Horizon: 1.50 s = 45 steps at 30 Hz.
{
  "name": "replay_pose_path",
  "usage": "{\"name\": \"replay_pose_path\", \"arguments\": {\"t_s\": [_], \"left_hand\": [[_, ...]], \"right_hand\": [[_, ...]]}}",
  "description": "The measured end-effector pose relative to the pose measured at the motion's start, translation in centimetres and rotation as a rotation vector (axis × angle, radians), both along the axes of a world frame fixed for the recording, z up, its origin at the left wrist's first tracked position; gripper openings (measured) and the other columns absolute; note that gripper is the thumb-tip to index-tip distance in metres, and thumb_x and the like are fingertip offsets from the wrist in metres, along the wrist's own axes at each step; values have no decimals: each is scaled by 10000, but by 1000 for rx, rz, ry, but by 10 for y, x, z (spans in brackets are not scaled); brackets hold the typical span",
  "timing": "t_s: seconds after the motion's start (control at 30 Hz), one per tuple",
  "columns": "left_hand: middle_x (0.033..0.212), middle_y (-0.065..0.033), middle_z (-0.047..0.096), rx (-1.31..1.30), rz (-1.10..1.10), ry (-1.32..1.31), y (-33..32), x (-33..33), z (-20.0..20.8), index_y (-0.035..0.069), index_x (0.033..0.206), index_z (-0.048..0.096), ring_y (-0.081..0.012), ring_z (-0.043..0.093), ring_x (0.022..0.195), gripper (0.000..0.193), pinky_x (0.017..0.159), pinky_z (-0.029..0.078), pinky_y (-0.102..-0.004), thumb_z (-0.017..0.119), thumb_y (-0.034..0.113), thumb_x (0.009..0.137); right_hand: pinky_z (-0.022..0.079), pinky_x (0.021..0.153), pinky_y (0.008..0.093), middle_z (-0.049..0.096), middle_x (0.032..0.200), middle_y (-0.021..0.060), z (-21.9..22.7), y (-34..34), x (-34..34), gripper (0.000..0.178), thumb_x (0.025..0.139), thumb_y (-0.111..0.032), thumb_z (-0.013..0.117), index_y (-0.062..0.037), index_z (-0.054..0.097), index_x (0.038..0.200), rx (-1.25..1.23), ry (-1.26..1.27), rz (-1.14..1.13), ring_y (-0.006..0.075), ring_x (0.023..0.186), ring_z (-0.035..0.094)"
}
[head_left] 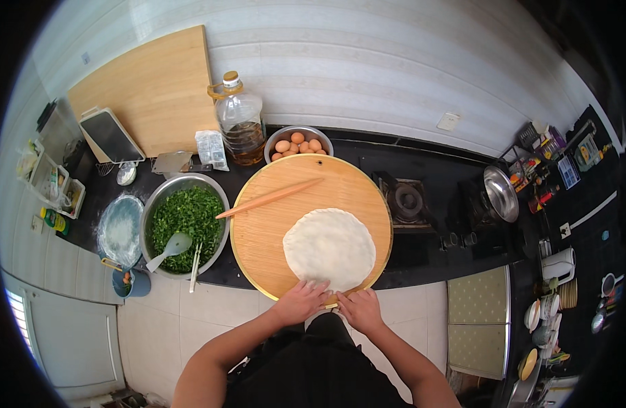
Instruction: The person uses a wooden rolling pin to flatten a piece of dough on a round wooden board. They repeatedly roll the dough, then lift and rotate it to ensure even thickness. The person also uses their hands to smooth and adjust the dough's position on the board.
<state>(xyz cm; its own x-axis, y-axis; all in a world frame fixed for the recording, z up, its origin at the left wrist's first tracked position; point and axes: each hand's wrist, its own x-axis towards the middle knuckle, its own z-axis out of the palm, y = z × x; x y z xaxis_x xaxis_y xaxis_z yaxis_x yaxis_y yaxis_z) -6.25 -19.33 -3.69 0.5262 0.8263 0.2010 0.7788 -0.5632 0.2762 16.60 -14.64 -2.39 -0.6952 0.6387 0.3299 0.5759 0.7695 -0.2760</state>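
A round sheet of pale dough [330, 248] lies flat on a round wooden board [272, 231], toward its near right side. My left hand [300, 301] and my right hand [359, 309] rest side by side at the dough's near edge, fingers curled onto the rim of the dough. A thin wooden rolling pin [268, 198] lies across the far left part of the board, away from both hands.
A steel bowl of chopped greens [185, 219] with a pale spoon [168, 249] and chopsticks stands left of the board. Behind are a bowl of eggs [298, 145], an oil bottle [241, 122] and a large cutting board [153, 88]. A gas burner [408, 200] sits on the right.
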Motion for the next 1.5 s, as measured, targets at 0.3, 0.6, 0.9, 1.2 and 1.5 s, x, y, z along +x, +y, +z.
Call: {"name": "replay_pose_path", "arguments": {"t_s": [0.3,0.6,0.9,1.2,1.5], "left_hand": [[1318,-148,503,27,-26,-66,4,8,3,72,1269,575,-306,527,1073,430,957,404,-428,599,309,910],[1393,-142,454,-11,-57,-31,12,7,6,90,1316,537,-310,510,1111,473,990,382,-455,602,318,906],[1474,-141,384,-73,-82,-38,22,17,11,111,1336,516,-368,423,1282,507,1072,318,-506,638,309,886],[1458,-158,402,-100,-88,-43,25,19,11,103,1288,565,-389,418,1281,480,1082,314,-503,661,297,859],[1463,-147,404,-101,-80,-29,29,18,16,145,1287,578,-393,421,1284,459,1082,308,-518,657,303,864]], "right_hand": [[378,728,372,590,772,-49,-2,12,-1,120,788,-201,726,-198,730,908,-3,133,-40,183,756,554],[417,750,352,563,847,28,-8,7,9,235,789,-186,741,-114,660,997,-145,314,-359,203,779,523],[486,703,262,601,970,93,-63,-2,2,475,785,-175,793,15,490,1098,-1145,805,-775,139,832,579],[505,779,314,636,951,104,-83,-8,-16,539,742,-222,811,28,482,1088,-959,854,-827,176,859,617],[498,781,294,637,967,97,-74,2,-5,438,792,-164,781,29,506,1072,-1092,1044,-719,150,862,608]]}}
